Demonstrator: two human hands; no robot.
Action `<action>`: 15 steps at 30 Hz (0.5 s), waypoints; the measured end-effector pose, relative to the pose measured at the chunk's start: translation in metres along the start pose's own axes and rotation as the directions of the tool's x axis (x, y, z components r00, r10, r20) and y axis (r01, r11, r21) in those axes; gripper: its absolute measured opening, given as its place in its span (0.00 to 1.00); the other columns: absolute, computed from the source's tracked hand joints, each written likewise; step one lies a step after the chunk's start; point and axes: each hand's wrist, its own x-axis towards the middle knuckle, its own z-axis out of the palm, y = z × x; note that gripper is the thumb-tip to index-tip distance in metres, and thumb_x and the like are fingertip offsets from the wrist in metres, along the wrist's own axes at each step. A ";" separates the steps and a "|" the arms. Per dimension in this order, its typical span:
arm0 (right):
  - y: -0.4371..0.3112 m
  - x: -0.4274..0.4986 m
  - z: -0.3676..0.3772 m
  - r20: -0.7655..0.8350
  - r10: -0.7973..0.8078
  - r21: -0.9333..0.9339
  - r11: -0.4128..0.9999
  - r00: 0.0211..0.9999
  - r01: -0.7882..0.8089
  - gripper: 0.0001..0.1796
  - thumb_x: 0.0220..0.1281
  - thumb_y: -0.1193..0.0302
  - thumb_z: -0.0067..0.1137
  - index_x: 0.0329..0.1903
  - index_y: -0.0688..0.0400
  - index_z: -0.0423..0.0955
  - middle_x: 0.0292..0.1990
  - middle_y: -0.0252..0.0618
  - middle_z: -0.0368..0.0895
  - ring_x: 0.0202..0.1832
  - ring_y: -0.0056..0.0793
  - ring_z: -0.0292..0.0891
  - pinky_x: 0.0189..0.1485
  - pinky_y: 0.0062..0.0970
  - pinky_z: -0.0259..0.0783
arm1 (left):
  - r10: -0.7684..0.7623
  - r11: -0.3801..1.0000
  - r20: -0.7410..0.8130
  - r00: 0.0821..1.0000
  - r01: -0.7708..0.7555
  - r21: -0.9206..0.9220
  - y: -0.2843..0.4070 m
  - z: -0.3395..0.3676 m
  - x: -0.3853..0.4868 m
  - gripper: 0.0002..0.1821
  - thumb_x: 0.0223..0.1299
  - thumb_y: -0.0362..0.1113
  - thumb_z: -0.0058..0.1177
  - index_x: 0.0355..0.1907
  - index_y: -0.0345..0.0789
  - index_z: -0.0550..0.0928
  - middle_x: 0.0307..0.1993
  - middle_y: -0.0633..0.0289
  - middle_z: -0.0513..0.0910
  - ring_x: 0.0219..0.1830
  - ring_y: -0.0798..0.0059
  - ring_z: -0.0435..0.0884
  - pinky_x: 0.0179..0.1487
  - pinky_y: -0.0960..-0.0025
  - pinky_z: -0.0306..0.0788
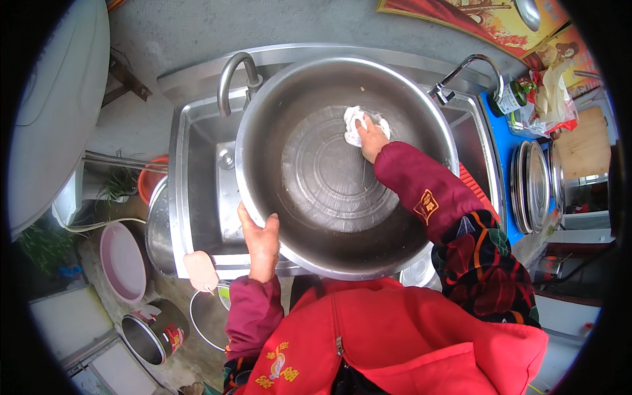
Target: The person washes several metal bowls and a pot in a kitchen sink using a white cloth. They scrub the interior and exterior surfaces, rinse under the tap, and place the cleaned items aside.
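Note:
A large round stainless steel basin (340,247) rests across the top of a double-bowl steel sink (183,148). My left hand (260,242) grips the basin's rim at the near left, thumb on the inner side. Inside the basin, my right hand (371,137) presses a crumpled white cloth (352,123) against the far right part of the bottom. Wet streaks and a few small bits of residue mark the basin's inner surface. My right fingertips are partly sunk in the cloth.
Two faucets, a brushed one (229,84) and a chrome one (486,61), stand behind the basin. Metal lids (535,187) lean on the blue surface (498,133) at right, near a green jar (513,96). A pink tub (123,261) and a metal pot (153,331) occupy the floor at left.

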 end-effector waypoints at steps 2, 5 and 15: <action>-0.019 -0.012 0.001 -0.008 0.112 0.015 0.994 0.994 -0.112 0.27 0.58 0.80 0.41 0.64 0.58 0.62 0.65 0.61 0.56 0.57 0.55 0.68 0.59 0.38 0.66 | -0.032 0.999 0.003 0.999 0.032 0.006 0.002 0.000 0.001 0.34 0.52 0.19 0.48 0.64 0.34 0.59 0.50 0.57 0.73 0.49 0.71 0.73 0.54 0.72 0.67; -0.070 -0.064 -0.006 -0.097 -0.519 0.044 0.850 0.849 0.525 0.26 0.60 0.72 0.45 0.63 0.55 0.62 0.64 0.50 0.61 0.52 0.45 0.73 0.54 0.37 0.66 | -0.072 0.997 -0.002 0.997 0.072 0.014 0.003 -0.001 0.003 0.35 0.52 0.18 0.47 0.65 0.33 0.57 0.52 0.55 0.72 0.51 0.70 0.72 0.57 0.72 0.65; -0.018 0.069 -0.007 0.048 -0.344 -0.146 0.926 0.938 0.347 0.29 0.59 0.72 0.50 0.65 0.47 0.63 0.65 0.44 0.59 0.55 0.45 0.68 0.53 0.40 0.70 | -0.012 0.995 -0.028 1.000 0.009 -0.096 -0.005 0.000 0.003 0.33 0.51 0.17 0.47 0.63 0.32 0.61 0.52 0.58 0.71 0.52 0.72 0.71 0.57 0.72 0.64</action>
